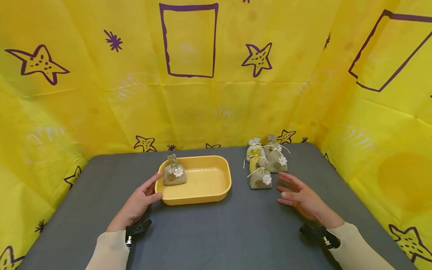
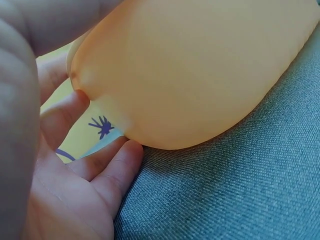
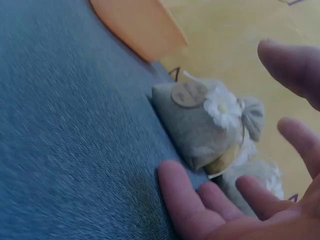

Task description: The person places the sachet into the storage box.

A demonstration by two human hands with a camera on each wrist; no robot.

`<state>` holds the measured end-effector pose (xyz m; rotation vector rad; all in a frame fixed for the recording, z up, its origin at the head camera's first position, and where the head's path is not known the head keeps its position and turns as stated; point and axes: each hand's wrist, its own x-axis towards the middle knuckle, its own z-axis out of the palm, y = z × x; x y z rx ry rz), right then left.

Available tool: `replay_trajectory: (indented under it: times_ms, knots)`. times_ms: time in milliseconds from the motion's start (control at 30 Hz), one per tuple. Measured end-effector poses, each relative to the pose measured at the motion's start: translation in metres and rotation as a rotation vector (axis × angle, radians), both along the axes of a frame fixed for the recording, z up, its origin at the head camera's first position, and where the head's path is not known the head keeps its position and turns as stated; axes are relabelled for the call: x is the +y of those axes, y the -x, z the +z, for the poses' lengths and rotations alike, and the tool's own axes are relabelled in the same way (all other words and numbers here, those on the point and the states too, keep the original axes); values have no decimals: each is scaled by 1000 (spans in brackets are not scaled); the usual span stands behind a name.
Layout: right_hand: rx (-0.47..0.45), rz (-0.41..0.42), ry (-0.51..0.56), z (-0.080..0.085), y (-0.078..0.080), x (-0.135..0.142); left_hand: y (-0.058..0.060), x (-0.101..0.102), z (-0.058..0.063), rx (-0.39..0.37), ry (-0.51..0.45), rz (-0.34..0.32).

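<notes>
Left fingers touch tray; right fingers seem clear of sachets.

Head view: forward, down over table; wrist views: close; all share tray.

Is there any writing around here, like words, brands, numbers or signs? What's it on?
No text can be read.
Round tag on the front bag: seems to bear marks, too blurred to read.
Brown disc on the bag in the tray: too small to read.
Yellow cloth: drawn stars and other shapes, no readable letters.
</notes>
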<state>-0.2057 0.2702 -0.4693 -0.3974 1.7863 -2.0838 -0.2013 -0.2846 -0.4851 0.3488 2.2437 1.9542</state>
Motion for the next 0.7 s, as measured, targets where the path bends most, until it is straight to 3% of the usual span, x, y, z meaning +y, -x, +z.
replay_trajectory:
  times_ms: [367,700]
  knots:
    - [-13,8,30,-8,28,0,1,1,0,8,2,-1]
    - [20,7,7,-13,39,-9,0,1,1,-3,7,6]
